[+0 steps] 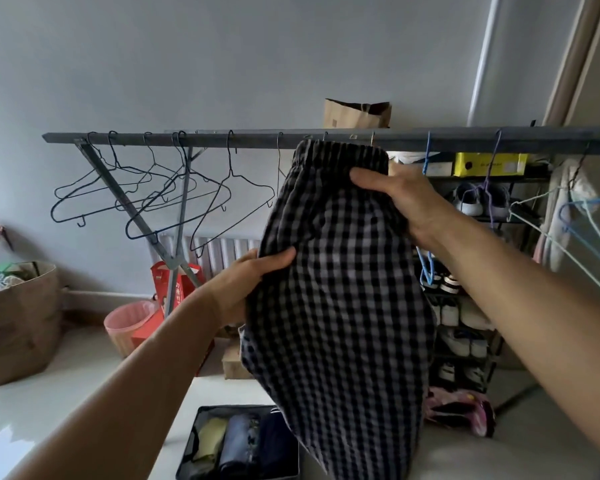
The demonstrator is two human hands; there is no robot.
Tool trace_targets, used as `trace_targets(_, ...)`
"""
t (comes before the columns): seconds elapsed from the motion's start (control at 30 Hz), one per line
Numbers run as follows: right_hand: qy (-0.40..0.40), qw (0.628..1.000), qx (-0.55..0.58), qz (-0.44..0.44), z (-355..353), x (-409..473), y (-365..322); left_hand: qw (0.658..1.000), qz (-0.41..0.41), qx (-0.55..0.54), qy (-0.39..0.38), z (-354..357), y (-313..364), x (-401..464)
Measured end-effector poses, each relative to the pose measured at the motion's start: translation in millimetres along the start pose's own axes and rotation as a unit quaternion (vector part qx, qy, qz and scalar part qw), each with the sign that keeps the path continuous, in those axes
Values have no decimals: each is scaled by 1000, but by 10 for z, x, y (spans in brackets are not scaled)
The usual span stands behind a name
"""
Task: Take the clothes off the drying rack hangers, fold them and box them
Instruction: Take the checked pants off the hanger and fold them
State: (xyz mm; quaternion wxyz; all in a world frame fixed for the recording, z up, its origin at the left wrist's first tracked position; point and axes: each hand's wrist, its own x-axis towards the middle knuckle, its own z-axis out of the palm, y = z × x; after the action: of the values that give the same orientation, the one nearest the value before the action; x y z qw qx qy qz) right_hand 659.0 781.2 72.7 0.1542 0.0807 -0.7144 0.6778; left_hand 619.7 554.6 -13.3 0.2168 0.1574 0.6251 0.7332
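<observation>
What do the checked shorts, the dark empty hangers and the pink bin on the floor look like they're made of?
The black-and-white checked shorts look like thin woven cotton, matte, judging by the soft folds and gathered waistband. The dark empty hangers look like thin bent wire, possibly coated. The pink ribbed bin looks like moulded plastic with a slight sheen.

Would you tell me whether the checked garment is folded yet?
Not folded: the checked garment hangs full-length from the rack, gripped by both hands.
</observation>
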Motion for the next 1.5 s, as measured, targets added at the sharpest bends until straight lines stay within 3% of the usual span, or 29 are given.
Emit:
trace_targets(0.17,-160,958,164,172,-127,-399,503,998,-13,-69,10,-64,51,49)
trace_targets(0.3,-291,901,227,228,-92,-624,956,994,-36,-92,56,-151,47,117)
trace_targets(0.37,-306,903,205,221,-56,-659,1089,991,-42,-90,88,-221,30,143)
trace_targets(0.47,-244,946,43,209,149,-696,1140,987,-34,-106,119,-291,54,130)
trace_targets(0.53,-170,959,64,216,244,-644,1089,987,-9,-102,127,-317,102,70)
trace_targets(0.67,-66,945,188,258,270,-501,851,986,23,-128,100,-526,117,-46)
trace_targets(0.83,-37,948,195,251,322,-319,630,980,14,-199,27,-758,-224,-100)
trace_targets(0.9,-41,950,189,246,321,-268,582,972,-3,-230,-37,-770,-376,-113)
trace_targets(1.0,-71,958,159,227,273,-240,537,988,40,-125,-81,-673,-416,-194)
trace_targets(1.1,-89,975,49,198,213,-254,536,990,71,-105,57,-554,-275,-199)
trace_targets(1.2,16,978,-26,205,160,-182,662,975,93,-94,177,-541,-197,-164)
trace_targets(1.33,86,976,-96,176,201,-156,876,948,105,17,301,-521,-164,-131)
trace_targets(1.43,101,981,-63,154,251,-183,944,943,124,8,309,-564,-135,-111)
trace_targets(1.5,37,984,1,176,246,-195,910,960,116,-1,256,-584,-100,-158)
